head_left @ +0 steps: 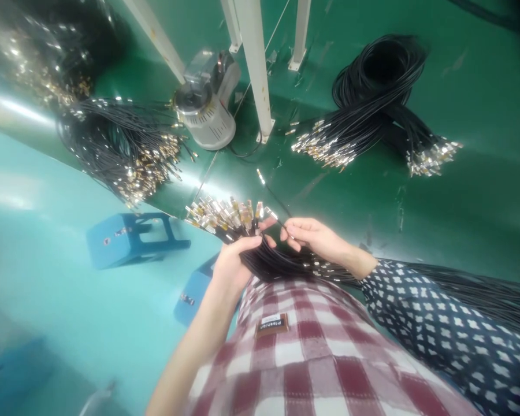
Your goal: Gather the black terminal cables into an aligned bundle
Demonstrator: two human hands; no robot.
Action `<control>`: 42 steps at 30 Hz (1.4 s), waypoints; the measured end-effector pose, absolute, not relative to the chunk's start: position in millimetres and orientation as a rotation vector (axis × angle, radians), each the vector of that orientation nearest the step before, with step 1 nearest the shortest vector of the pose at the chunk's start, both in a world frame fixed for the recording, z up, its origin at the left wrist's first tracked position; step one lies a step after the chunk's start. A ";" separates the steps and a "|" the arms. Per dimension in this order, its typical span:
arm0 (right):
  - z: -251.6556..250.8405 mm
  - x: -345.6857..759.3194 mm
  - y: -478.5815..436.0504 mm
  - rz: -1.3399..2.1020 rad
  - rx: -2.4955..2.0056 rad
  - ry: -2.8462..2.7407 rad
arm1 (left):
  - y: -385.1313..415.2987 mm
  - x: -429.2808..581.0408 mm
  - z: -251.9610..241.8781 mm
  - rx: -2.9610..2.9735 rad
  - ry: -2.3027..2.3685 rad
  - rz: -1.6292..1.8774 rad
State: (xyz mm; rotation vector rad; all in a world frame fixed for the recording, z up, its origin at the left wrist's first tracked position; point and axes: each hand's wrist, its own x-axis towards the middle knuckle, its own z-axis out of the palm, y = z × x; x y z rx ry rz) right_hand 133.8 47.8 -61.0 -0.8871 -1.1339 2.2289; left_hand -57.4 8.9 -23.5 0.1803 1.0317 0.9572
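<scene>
Grips the cable bundle point(281, 263) in the left hand point(230, 266), fist closed just behind the fanned connector ends point(223, 216), over the lap at the near edge of the bench point(481, 190). Pinches a single cable point(269, 192) between the narrowed fingertips of the right hand point(318, 238), its plug pointing up and away from the rest. Best to hold the left fist tight so the other ends do not slip, to pinch the single cable close behind its plug, and to draw it along the bundle rather than sideways, judging by how easily such thin leads look to tangle. Look for no bin, tray or box: find further cables loose on the bench instead, as a gold-tipped heap point(125, 153) to the left, a coiled bundle point(372, 98) to the right and a blurred pile point(47, 63) at the far left. Find between them a small grey machine point(205, 107), just beside a white post point(253, 69).
</scene>
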 end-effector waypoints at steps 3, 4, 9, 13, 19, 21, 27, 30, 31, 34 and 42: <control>-62.8 131.8 47.8 2.221 -0.922 -1.129 | 10.0 -55.8 -22.2 0.177 1.030 0.968; -62.3 129.5 47.7 2.189 -0.952 -1.155 | 10.8 -54.7 -21.2 0.188 1.031 0.970; -56.5 111.9 47.2 1.971 -1.006 -1.263 | 15.6 -50.1 -18.3 0.264 1.068 0.992; -55.3 114.3 46.2 1.802 -1.127 -1.560 | 17.1 -49.1 -21.6 0.215 1.069 1.029; -51.8 134.1 45.4 1.364 -1.185 -2.140 | 14.5 -47.8 -23.1 0.158 1.093 1.090; -49.8 134.1 46.9 1.384 -1.232 -2.161 | 13.8 -48.5 -22.9 0.154 1.098 1.088; -46.2 126.5 57.1 1.510 -1.429 -2.057 | 14.4 -53.0 -25.1 0.131 1.095 1.077; -50.0 128.9 67.3 1.843 -1.403 -1.872 | 15.5 -53.8 -25.9 0.135 1.083 1.065; -52.5 130.4 71.2 2.050 -1.356 -1.737 | 15.9 -53.6 -25.8 0.146 1.079 1.062; -61.9 134.1 78.8 2.379 -1.278 -1.475 | 17.1 -52.6 -24.8 0.187 1.076 1.059; -81.6 157.5 72.2 1.752 -1.441 -2.272 | 17.9 -59.4 -34.5 0.083 1.137 1.078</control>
